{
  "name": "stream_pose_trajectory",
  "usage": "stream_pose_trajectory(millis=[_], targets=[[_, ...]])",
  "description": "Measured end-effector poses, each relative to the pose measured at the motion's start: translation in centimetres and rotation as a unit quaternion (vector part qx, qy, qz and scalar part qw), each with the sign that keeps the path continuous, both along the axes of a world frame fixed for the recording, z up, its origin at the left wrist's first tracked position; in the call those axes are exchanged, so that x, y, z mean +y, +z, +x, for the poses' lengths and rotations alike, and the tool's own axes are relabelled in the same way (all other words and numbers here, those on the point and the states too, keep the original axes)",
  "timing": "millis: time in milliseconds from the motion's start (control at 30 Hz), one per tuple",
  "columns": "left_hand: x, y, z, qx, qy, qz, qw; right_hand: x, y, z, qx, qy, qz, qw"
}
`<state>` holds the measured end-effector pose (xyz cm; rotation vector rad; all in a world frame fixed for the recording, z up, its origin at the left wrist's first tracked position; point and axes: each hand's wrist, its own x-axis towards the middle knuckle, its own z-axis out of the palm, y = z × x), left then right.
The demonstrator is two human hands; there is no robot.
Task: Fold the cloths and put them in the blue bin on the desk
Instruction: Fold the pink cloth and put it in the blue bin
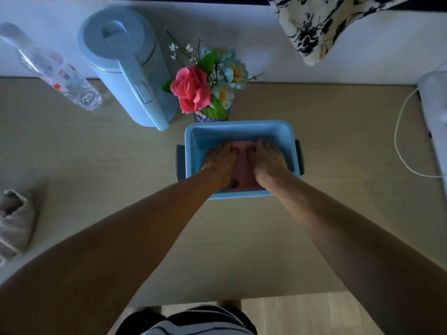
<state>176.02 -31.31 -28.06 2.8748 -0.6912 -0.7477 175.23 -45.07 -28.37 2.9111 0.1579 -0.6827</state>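
A blue bin (238,128) with dark side handles stands on the desk, just past its middle. A folded pink cloth (243,165) lies flat on the bin's floor. My left hand (221,163) and my right hand (267,160) are both inside the bin, palms down, pressing on the cloth side by side with fingers pointing away from me. Most of the cloth is hidden under them. A crumpled grey cloth (14,223) lies at the desk's left edge.
Behind the bin stands a vase of artificial flowers (205,88), with a light blue kettle (130,71) and a clear plastic bottle (55,71) to its left. A white device (435,112) with a cable sits at the right edge. A patterned cloth (321,22) hangs at the back right.
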Motion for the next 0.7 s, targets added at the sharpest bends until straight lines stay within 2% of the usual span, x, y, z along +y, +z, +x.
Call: stream_pose_trajectory(millis=[100,167,233,333,400,500,567,700], targets=[[0.0,0.7,-0.3,0.009,0.003,0.002,1.000,0.0,0.7,-0.2,0.007,0.007,-0.012,1.000],[0.2,1.8,-0.7,0.017,0.022,-0.023,0.999,0.0,2.4,-0.4,0.012,-0.012,0.012,1.000],[1.0,3.5,-1.2,0.038,0.081,-0.112,0.990,0.0,4.7,-0.8,0.003,-0.061,0.081,0.995],[3.1,6.7,-2.4,0.021,0.164,-0.284,0.944,0.1,7.9,-1.6,-0.076,-0.128,0.188,0.971],[5.4,9.3,-3.7,-0.017,0.227,-0.365,0.903,1.0,9.8,-2.8,-0.143,-0.164,0.256,0.942],[9.3,12.6,-5.9,-0.055,0.294,-0.420,0.857,3.6,11.7,-4.5,-0.220,-0.204,0.388,0.872],[12.3,14.0,-7.6,-0.081,0.315,-0.447,0.833,6.2,12.2,-5.6,-0.246,-0.222,0.461,0.823],[18.5,15.3,-11.1,-0.124,0.358,-0.483,0.790,13.5,13.1,-7.5,-0.254,-0.235,0.540,0.768]])
